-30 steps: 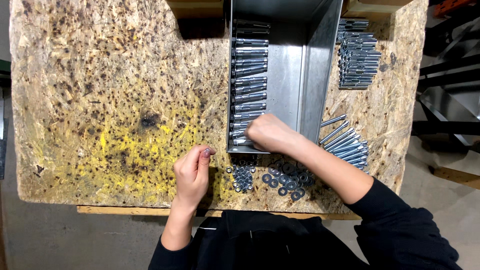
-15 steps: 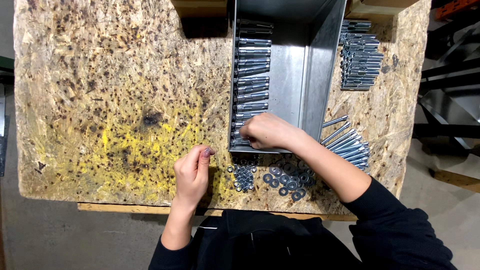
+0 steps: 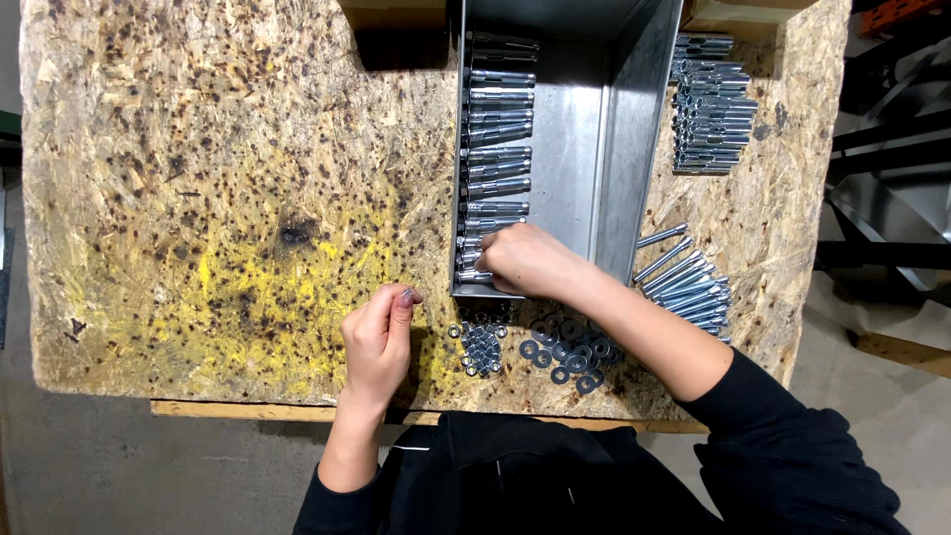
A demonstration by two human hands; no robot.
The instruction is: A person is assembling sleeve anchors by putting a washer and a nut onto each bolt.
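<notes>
The right hand [image 3: 525, 260] reaches into the near end of the metal tray [image 3: 570, 168], its grip curled narrow over the lowest of the anchor bolts [image 3: 495, 149] lined along the tray's left wall; whether it pinches one I cannot tell. The left hand [image 3: 376, 337] rests loosely closed on the counter [image 3: 218, 178], lower centre. Nuts [image 3: 480, 347] and washers [image 3: 570, 355] lie just below the tray, loose bolts [image 3: 688, 282] to its right.

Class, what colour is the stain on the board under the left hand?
Yellow stain, on speckled chipboard, clearest in the head view beside the left hand.
</notes>
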